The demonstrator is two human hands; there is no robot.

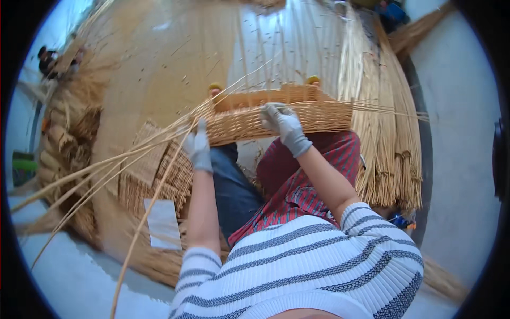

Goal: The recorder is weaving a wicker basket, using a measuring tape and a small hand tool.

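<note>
A tan, rectangular wicker basket (313, 118) with long loose strands at its corners lies across my knees. Both my hands wear pale grey gloves. My left hand (198, 146) is closed at the basket's near left corner, where a bundle of long wicker strands (101, 170) fans out toward the lower left; some of its fingers are hidden. On the near wall, my right hand (282, 125) pinches the basket's upper edge. Two round yellow-topped pieces (215, 87) stand at the far side, and upright strands rise beyond them.
Long bundles of pale straw (390, 143) lie on the right. Woven panels (151, 165) and a white sheet (162, 224) are left of my legs. Bundled brown fibre (71, 135) is stacked farther left. Another person (49, 61) sits at the far left. Small scraps dot the floor.
</note>
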